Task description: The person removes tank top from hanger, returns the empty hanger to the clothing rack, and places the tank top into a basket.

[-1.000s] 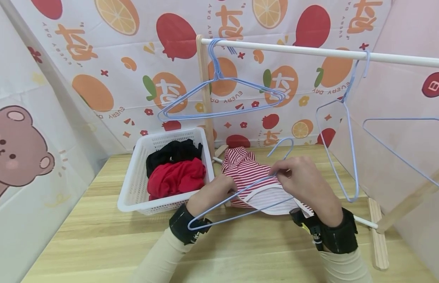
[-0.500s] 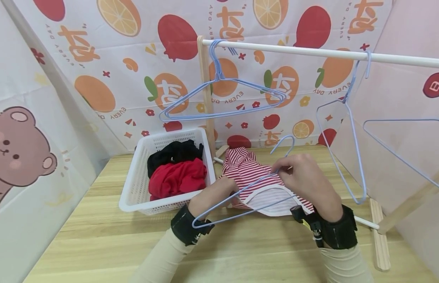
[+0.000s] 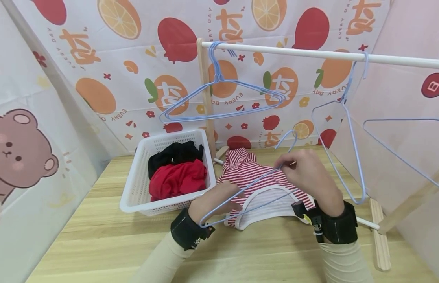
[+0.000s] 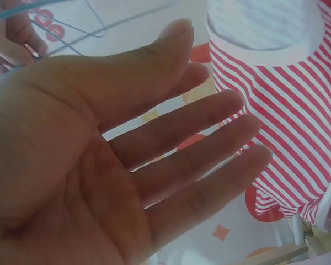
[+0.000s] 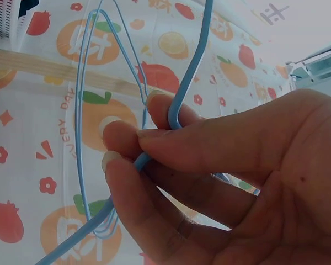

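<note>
My right hand (image 3: pixel 306 179) pinches a blue wire hanger (image 3: pixel 256 181) between thumb and fingers, near the bend below its hook. In the right wrist view, the blue wire (image 5: pixel 80 234) runs through those fingertips. The hanger's far corner reaches over my left wrist, and its lower bar crosses the neckline of a red-and-white striped shirt (image 3: pixel 240 173) lying on the table. My left hand (image 3: pixel 219 198) is at the shirt's left front edge, behind the hanger wire. Its fingers (image 4: pixel 193 165) are spread and nearly straight in the left wrist view, holding nothing, with the striped shirt (image 4: pixel 281 105) just beyond them.
Left of the shirt stands a white basket (image 3: pixel 125 204) with black clothing (image 3: pixel 175 153) and red clothing (image 3: pixel 178 179). A white rail (image 3: pixel 294 51) on wooden posts carries several blue hangers (image 3: pixel 219 81) at left and more at right. The rack's wooden foot (image 3: pixel 380 236) rests on the table (image 3: pixel 99 239).
My left hand has let go of the shirt's edge and its fingers have straightened. The neckline now lies wider and nearer the front. The held hanger has shifted slightly right.
</note>
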Tool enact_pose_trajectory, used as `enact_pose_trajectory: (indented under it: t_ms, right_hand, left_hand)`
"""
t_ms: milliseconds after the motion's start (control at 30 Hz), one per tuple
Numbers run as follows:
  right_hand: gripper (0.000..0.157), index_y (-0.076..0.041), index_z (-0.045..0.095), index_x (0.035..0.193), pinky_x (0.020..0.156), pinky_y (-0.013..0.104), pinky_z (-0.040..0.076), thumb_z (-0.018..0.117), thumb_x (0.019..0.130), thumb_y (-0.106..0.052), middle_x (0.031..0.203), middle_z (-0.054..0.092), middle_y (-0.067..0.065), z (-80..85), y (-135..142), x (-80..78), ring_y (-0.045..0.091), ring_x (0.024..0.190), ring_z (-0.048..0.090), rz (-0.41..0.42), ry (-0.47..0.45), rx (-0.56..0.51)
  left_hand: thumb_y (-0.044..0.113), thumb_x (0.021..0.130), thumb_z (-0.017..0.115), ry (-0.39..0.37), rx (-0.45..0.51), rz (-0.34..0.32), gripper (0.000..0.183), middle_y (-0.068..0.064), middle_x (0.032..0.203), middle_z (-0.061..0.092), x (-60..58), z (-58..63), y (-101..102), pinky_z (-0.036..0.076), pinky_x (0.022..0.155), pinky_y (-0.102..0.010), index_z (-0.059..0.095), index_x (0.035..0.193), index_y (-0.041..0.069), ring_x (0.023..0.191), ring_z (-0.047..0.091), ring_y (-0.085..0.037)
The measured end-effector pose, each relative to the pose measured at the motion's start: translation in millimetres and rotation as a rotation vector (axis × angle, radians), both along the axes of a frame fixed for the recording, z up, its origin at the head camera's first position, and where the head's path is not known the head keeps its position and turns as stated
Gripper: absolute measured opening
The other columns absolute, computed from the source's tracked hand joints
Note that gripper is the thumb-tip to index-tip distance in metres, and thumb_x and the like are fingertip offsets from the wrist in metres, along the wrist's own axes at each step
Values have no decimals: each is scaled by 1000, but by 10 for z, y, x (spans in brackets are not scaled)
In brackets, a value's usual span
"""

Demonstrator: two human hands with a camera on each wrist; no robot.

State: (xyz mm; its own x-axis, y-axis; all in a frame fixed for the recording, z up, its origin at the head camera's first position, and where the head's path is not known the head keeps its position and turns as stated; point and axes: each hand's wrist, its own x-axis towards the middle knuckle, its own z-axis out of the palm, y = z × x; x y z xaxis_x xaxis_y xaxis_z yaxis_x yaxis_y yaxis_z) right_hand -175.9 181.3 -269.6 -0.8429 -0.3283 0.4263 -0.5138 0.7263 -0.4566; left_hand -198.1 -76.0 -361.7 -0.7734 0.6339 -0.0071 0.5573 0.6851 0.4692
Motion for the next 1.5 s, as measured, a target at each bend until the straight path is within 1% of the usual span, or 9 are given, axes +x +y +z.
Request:
enact_pose_trajectory:
  t_ms: [100,233,433,533,633,733,1000,1100,1500]
  right_hand:
    - [27,-6,81,85,72,34,53,59,86,9,83,77,8,21,23,-17,22,75,64,-10,-14,-12]
    - [27,-7,81,85,74,36,54,59,87,8,84,78,8,35,56,-33,23,77,65,-23,-30,-31]
    - [25,-7,81,86,74,36,55,61,87,8,89,77,12,38,96,-72,25,81,65,-40,-45,-57]
    - [25,-7,82,86,75,36,55,61,88,8,90,77,12,38,117,-106,26,82,64,-45,-35,-65]
    - [25,-8,82,85,75,36,54,62,88,7,90,77,12,43,133,-124,26,82,64,-47,-20,-58]
    - [25,-8,82,85,75,36,54,62,88,7,89,78,11,58,145,-132,26,82,64,-51,-15,-56]
    - [24,-8,82,86,73,33,54,63,88,7,90,78,13,118,219,-150,27,83,65,-62,-27,-76]
    - [23,-8,82,87,72,32,53,64,88,6,93,78,14,141,253,-145,27,83,64,-79,-35,-76]
    - [22,-7,82,88,65,25,49,63,89,5,96,77,16,219,330,-150,27,82,61,-92,-27,-66]
  left_hand:
    - [15,91,80,-18,-9,-11,36,-6,114,77,48,20,-14,58,87,-29,73,126,11,99,72,-19]
    - [15,93,77,-7,-26,-34,40,-8,116,76,120,68,-51,58,88,-30,70,131,11,99,71,-23]
    - [12,90,79,169,-12,-105,49,-4,99,72,302,119,-204,51,77,-22,63,136,10,83,58,-13]
    - [13,89,80,170,-20,-57,58,-4,100,72,379,166,-288,52,74,-24,59,143,11,82,59,-12]
    - [16,89,81,131,-49,29,59,-8,122,73,427,221,-342,59,85,-35,60,144,12,99,70,-20]
    - [15,88,82,143,-65,73,56,-11,137,68,474,263,-405,59,95,-49,63,140,9,121,68,-31]
    - [9,82,86,236,-51,98,61,-10,135,69,581,325,-632,62,87,-44,65,140,15,124,66,-29]
    - [11,82,87,231,-51,147,62,-10,138,67,611,348,-712,61,87,-47,66,139,18,128,64,-30]
    - [14,75,92,280,-110,262,60,-8,127,72,634,400,-1165,58,94,-51,70,131,11,120,66,-31]
